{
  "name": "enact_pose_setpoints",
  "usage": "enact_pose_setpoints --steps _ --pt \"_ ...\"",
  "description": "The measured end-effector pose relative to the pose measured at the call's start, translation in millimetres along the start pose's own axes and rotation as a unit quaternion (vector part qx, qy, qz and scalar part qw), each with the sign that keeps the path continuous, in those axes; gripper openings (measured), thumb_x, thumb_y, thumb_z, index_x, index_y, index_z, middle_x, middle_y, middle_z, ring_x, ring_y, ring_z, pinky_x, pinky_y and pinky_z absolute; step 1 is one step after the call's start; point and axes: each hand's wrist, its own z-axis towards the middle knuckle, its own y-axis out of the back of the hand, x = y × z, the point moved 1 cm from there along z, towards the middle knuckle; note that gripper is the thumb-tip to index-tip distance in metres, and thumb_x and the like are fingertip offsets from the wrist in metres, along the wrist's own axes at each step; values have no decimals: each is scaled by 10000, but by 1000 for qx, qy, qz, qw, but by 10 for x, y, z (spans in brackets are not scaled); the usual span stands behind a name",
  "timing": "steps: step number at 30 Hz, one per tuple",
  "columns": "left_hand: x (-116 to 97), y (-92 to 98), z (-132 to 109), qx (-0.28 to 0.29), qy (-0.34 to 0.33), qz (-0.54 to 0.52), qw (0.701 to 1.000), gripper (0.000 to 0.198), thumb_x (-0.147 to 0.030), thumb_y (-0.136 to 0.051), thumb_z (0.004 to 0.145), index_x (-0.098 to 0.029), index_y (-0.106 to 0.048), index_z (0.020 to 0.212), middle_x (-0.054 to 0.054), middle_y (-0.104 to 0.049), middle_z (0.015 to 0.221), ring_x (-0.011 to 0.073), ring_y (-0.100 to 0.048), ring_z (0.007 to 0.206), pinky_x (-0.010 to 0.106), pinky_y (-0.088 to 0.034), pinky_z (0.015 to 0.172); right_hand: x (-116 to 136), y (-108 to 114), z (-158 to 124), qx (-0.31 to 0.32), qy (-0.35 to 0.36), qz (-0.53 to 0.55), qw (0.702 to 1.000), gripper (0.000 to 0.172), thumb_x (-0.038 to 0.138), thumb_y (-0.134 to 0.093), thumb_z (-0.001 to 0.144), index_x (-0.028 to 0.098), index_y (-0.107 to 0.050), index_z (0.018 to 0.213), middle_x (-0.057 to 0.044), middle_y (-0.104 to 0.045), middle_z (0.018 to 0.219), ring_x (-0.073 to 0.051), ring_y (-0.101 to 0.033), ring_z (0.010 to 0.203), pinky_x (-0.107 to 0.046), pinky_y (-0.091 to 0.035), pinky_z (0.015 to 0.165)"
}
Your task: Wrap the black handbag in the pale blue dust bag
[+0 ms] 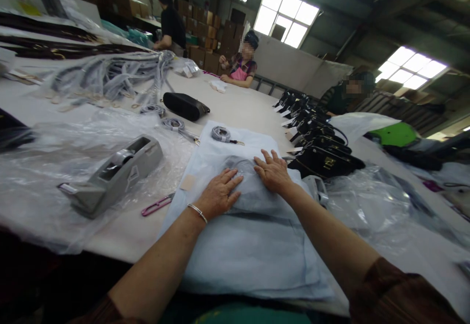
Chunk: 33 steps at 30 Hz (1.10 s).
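Note:
Both palms rest on a dark item in a thin translucent wrapper (253, 200), its shape blurred by the covering. My left hand (220, 194), with a silver bangle at the wrist, presses its left side, fingers spread. On the upper right part lies my right hand (272, 171), fingers apart as well. Under the wrapped item is a stack of pale blue-white sheets (249, 260). A coiled, wrapped strap (221, 133) with a metal clip lies on the sheets beyond my hands. Beside my left hand is a small beige card (188, 182).
Left are a grey tape dispenser (121, 172), pink thread snips (156, 205) and wrapped straps (121, 72). A black pouch (185, 105) lies ahead. Black handbags (323, 160) line the right, near clear plastic bags (370, 199). Several co-workers are around the far side.

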Motion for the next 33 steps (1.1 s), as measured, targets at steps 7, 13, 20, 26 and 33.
enact_pose_setpoints --steps 7,13,20,26,33 --pt "23 8 14 -7 0 -13 1000 530 -440 -473 1010 -225 -504 1494 104 -422 1593 326 -368 1485 531 -369 1220 -475 28 -664 -163 -76 163 970 553 466 -353 1034 157 -577 1435 -177 -523 1493 -310 -451 1405 -500 -341 1181" --pt "-18 45 41 9 -1 22 1000 541 -452 -463 1007 -237 -490 1503 109 -432 1585 326 -407 1461 524 -388 1202 -397 -199 -923 -114 -17 168 979 615 498 -413 1009 147 -488 1509 -171 -362 1617 -342 -263 1521 -563 -253 1218" --pt "-98 117 119 42 89 76 992 541 -510 -467 992 -247 -540 1459 141 -389 1608 404 -321 1494 693 -304 1167 -612 -624 -645 -28 -84 366 926 833 616 -368 977 41 -324 1578 -225 -249 1650 -306 -221 1544 -510 -179 1260" --pt "134 -85 47 -9 186 -55 981 713 -568 -469 986 -133 -395 1546 189 -424 1578 326 -391 1475 528 -349 1218 -489 -754 -721 -49 -202 559 803 766 630 -537 914 213 -405 1543 -119 -413 1598 -293 -352 1490 -500 -246 1241" --pt "241 -69 139 -31 313 -232 920 641 -553 -522 983 -186 -463 1506 132 -458 1563 308 -435 1447 494 -378 1202 -296 -578 -685 1 -264 807 529 494 398 -707 826 194 -595 1261 -67 -751 1106 -241 -718 996 -358 -599 866"
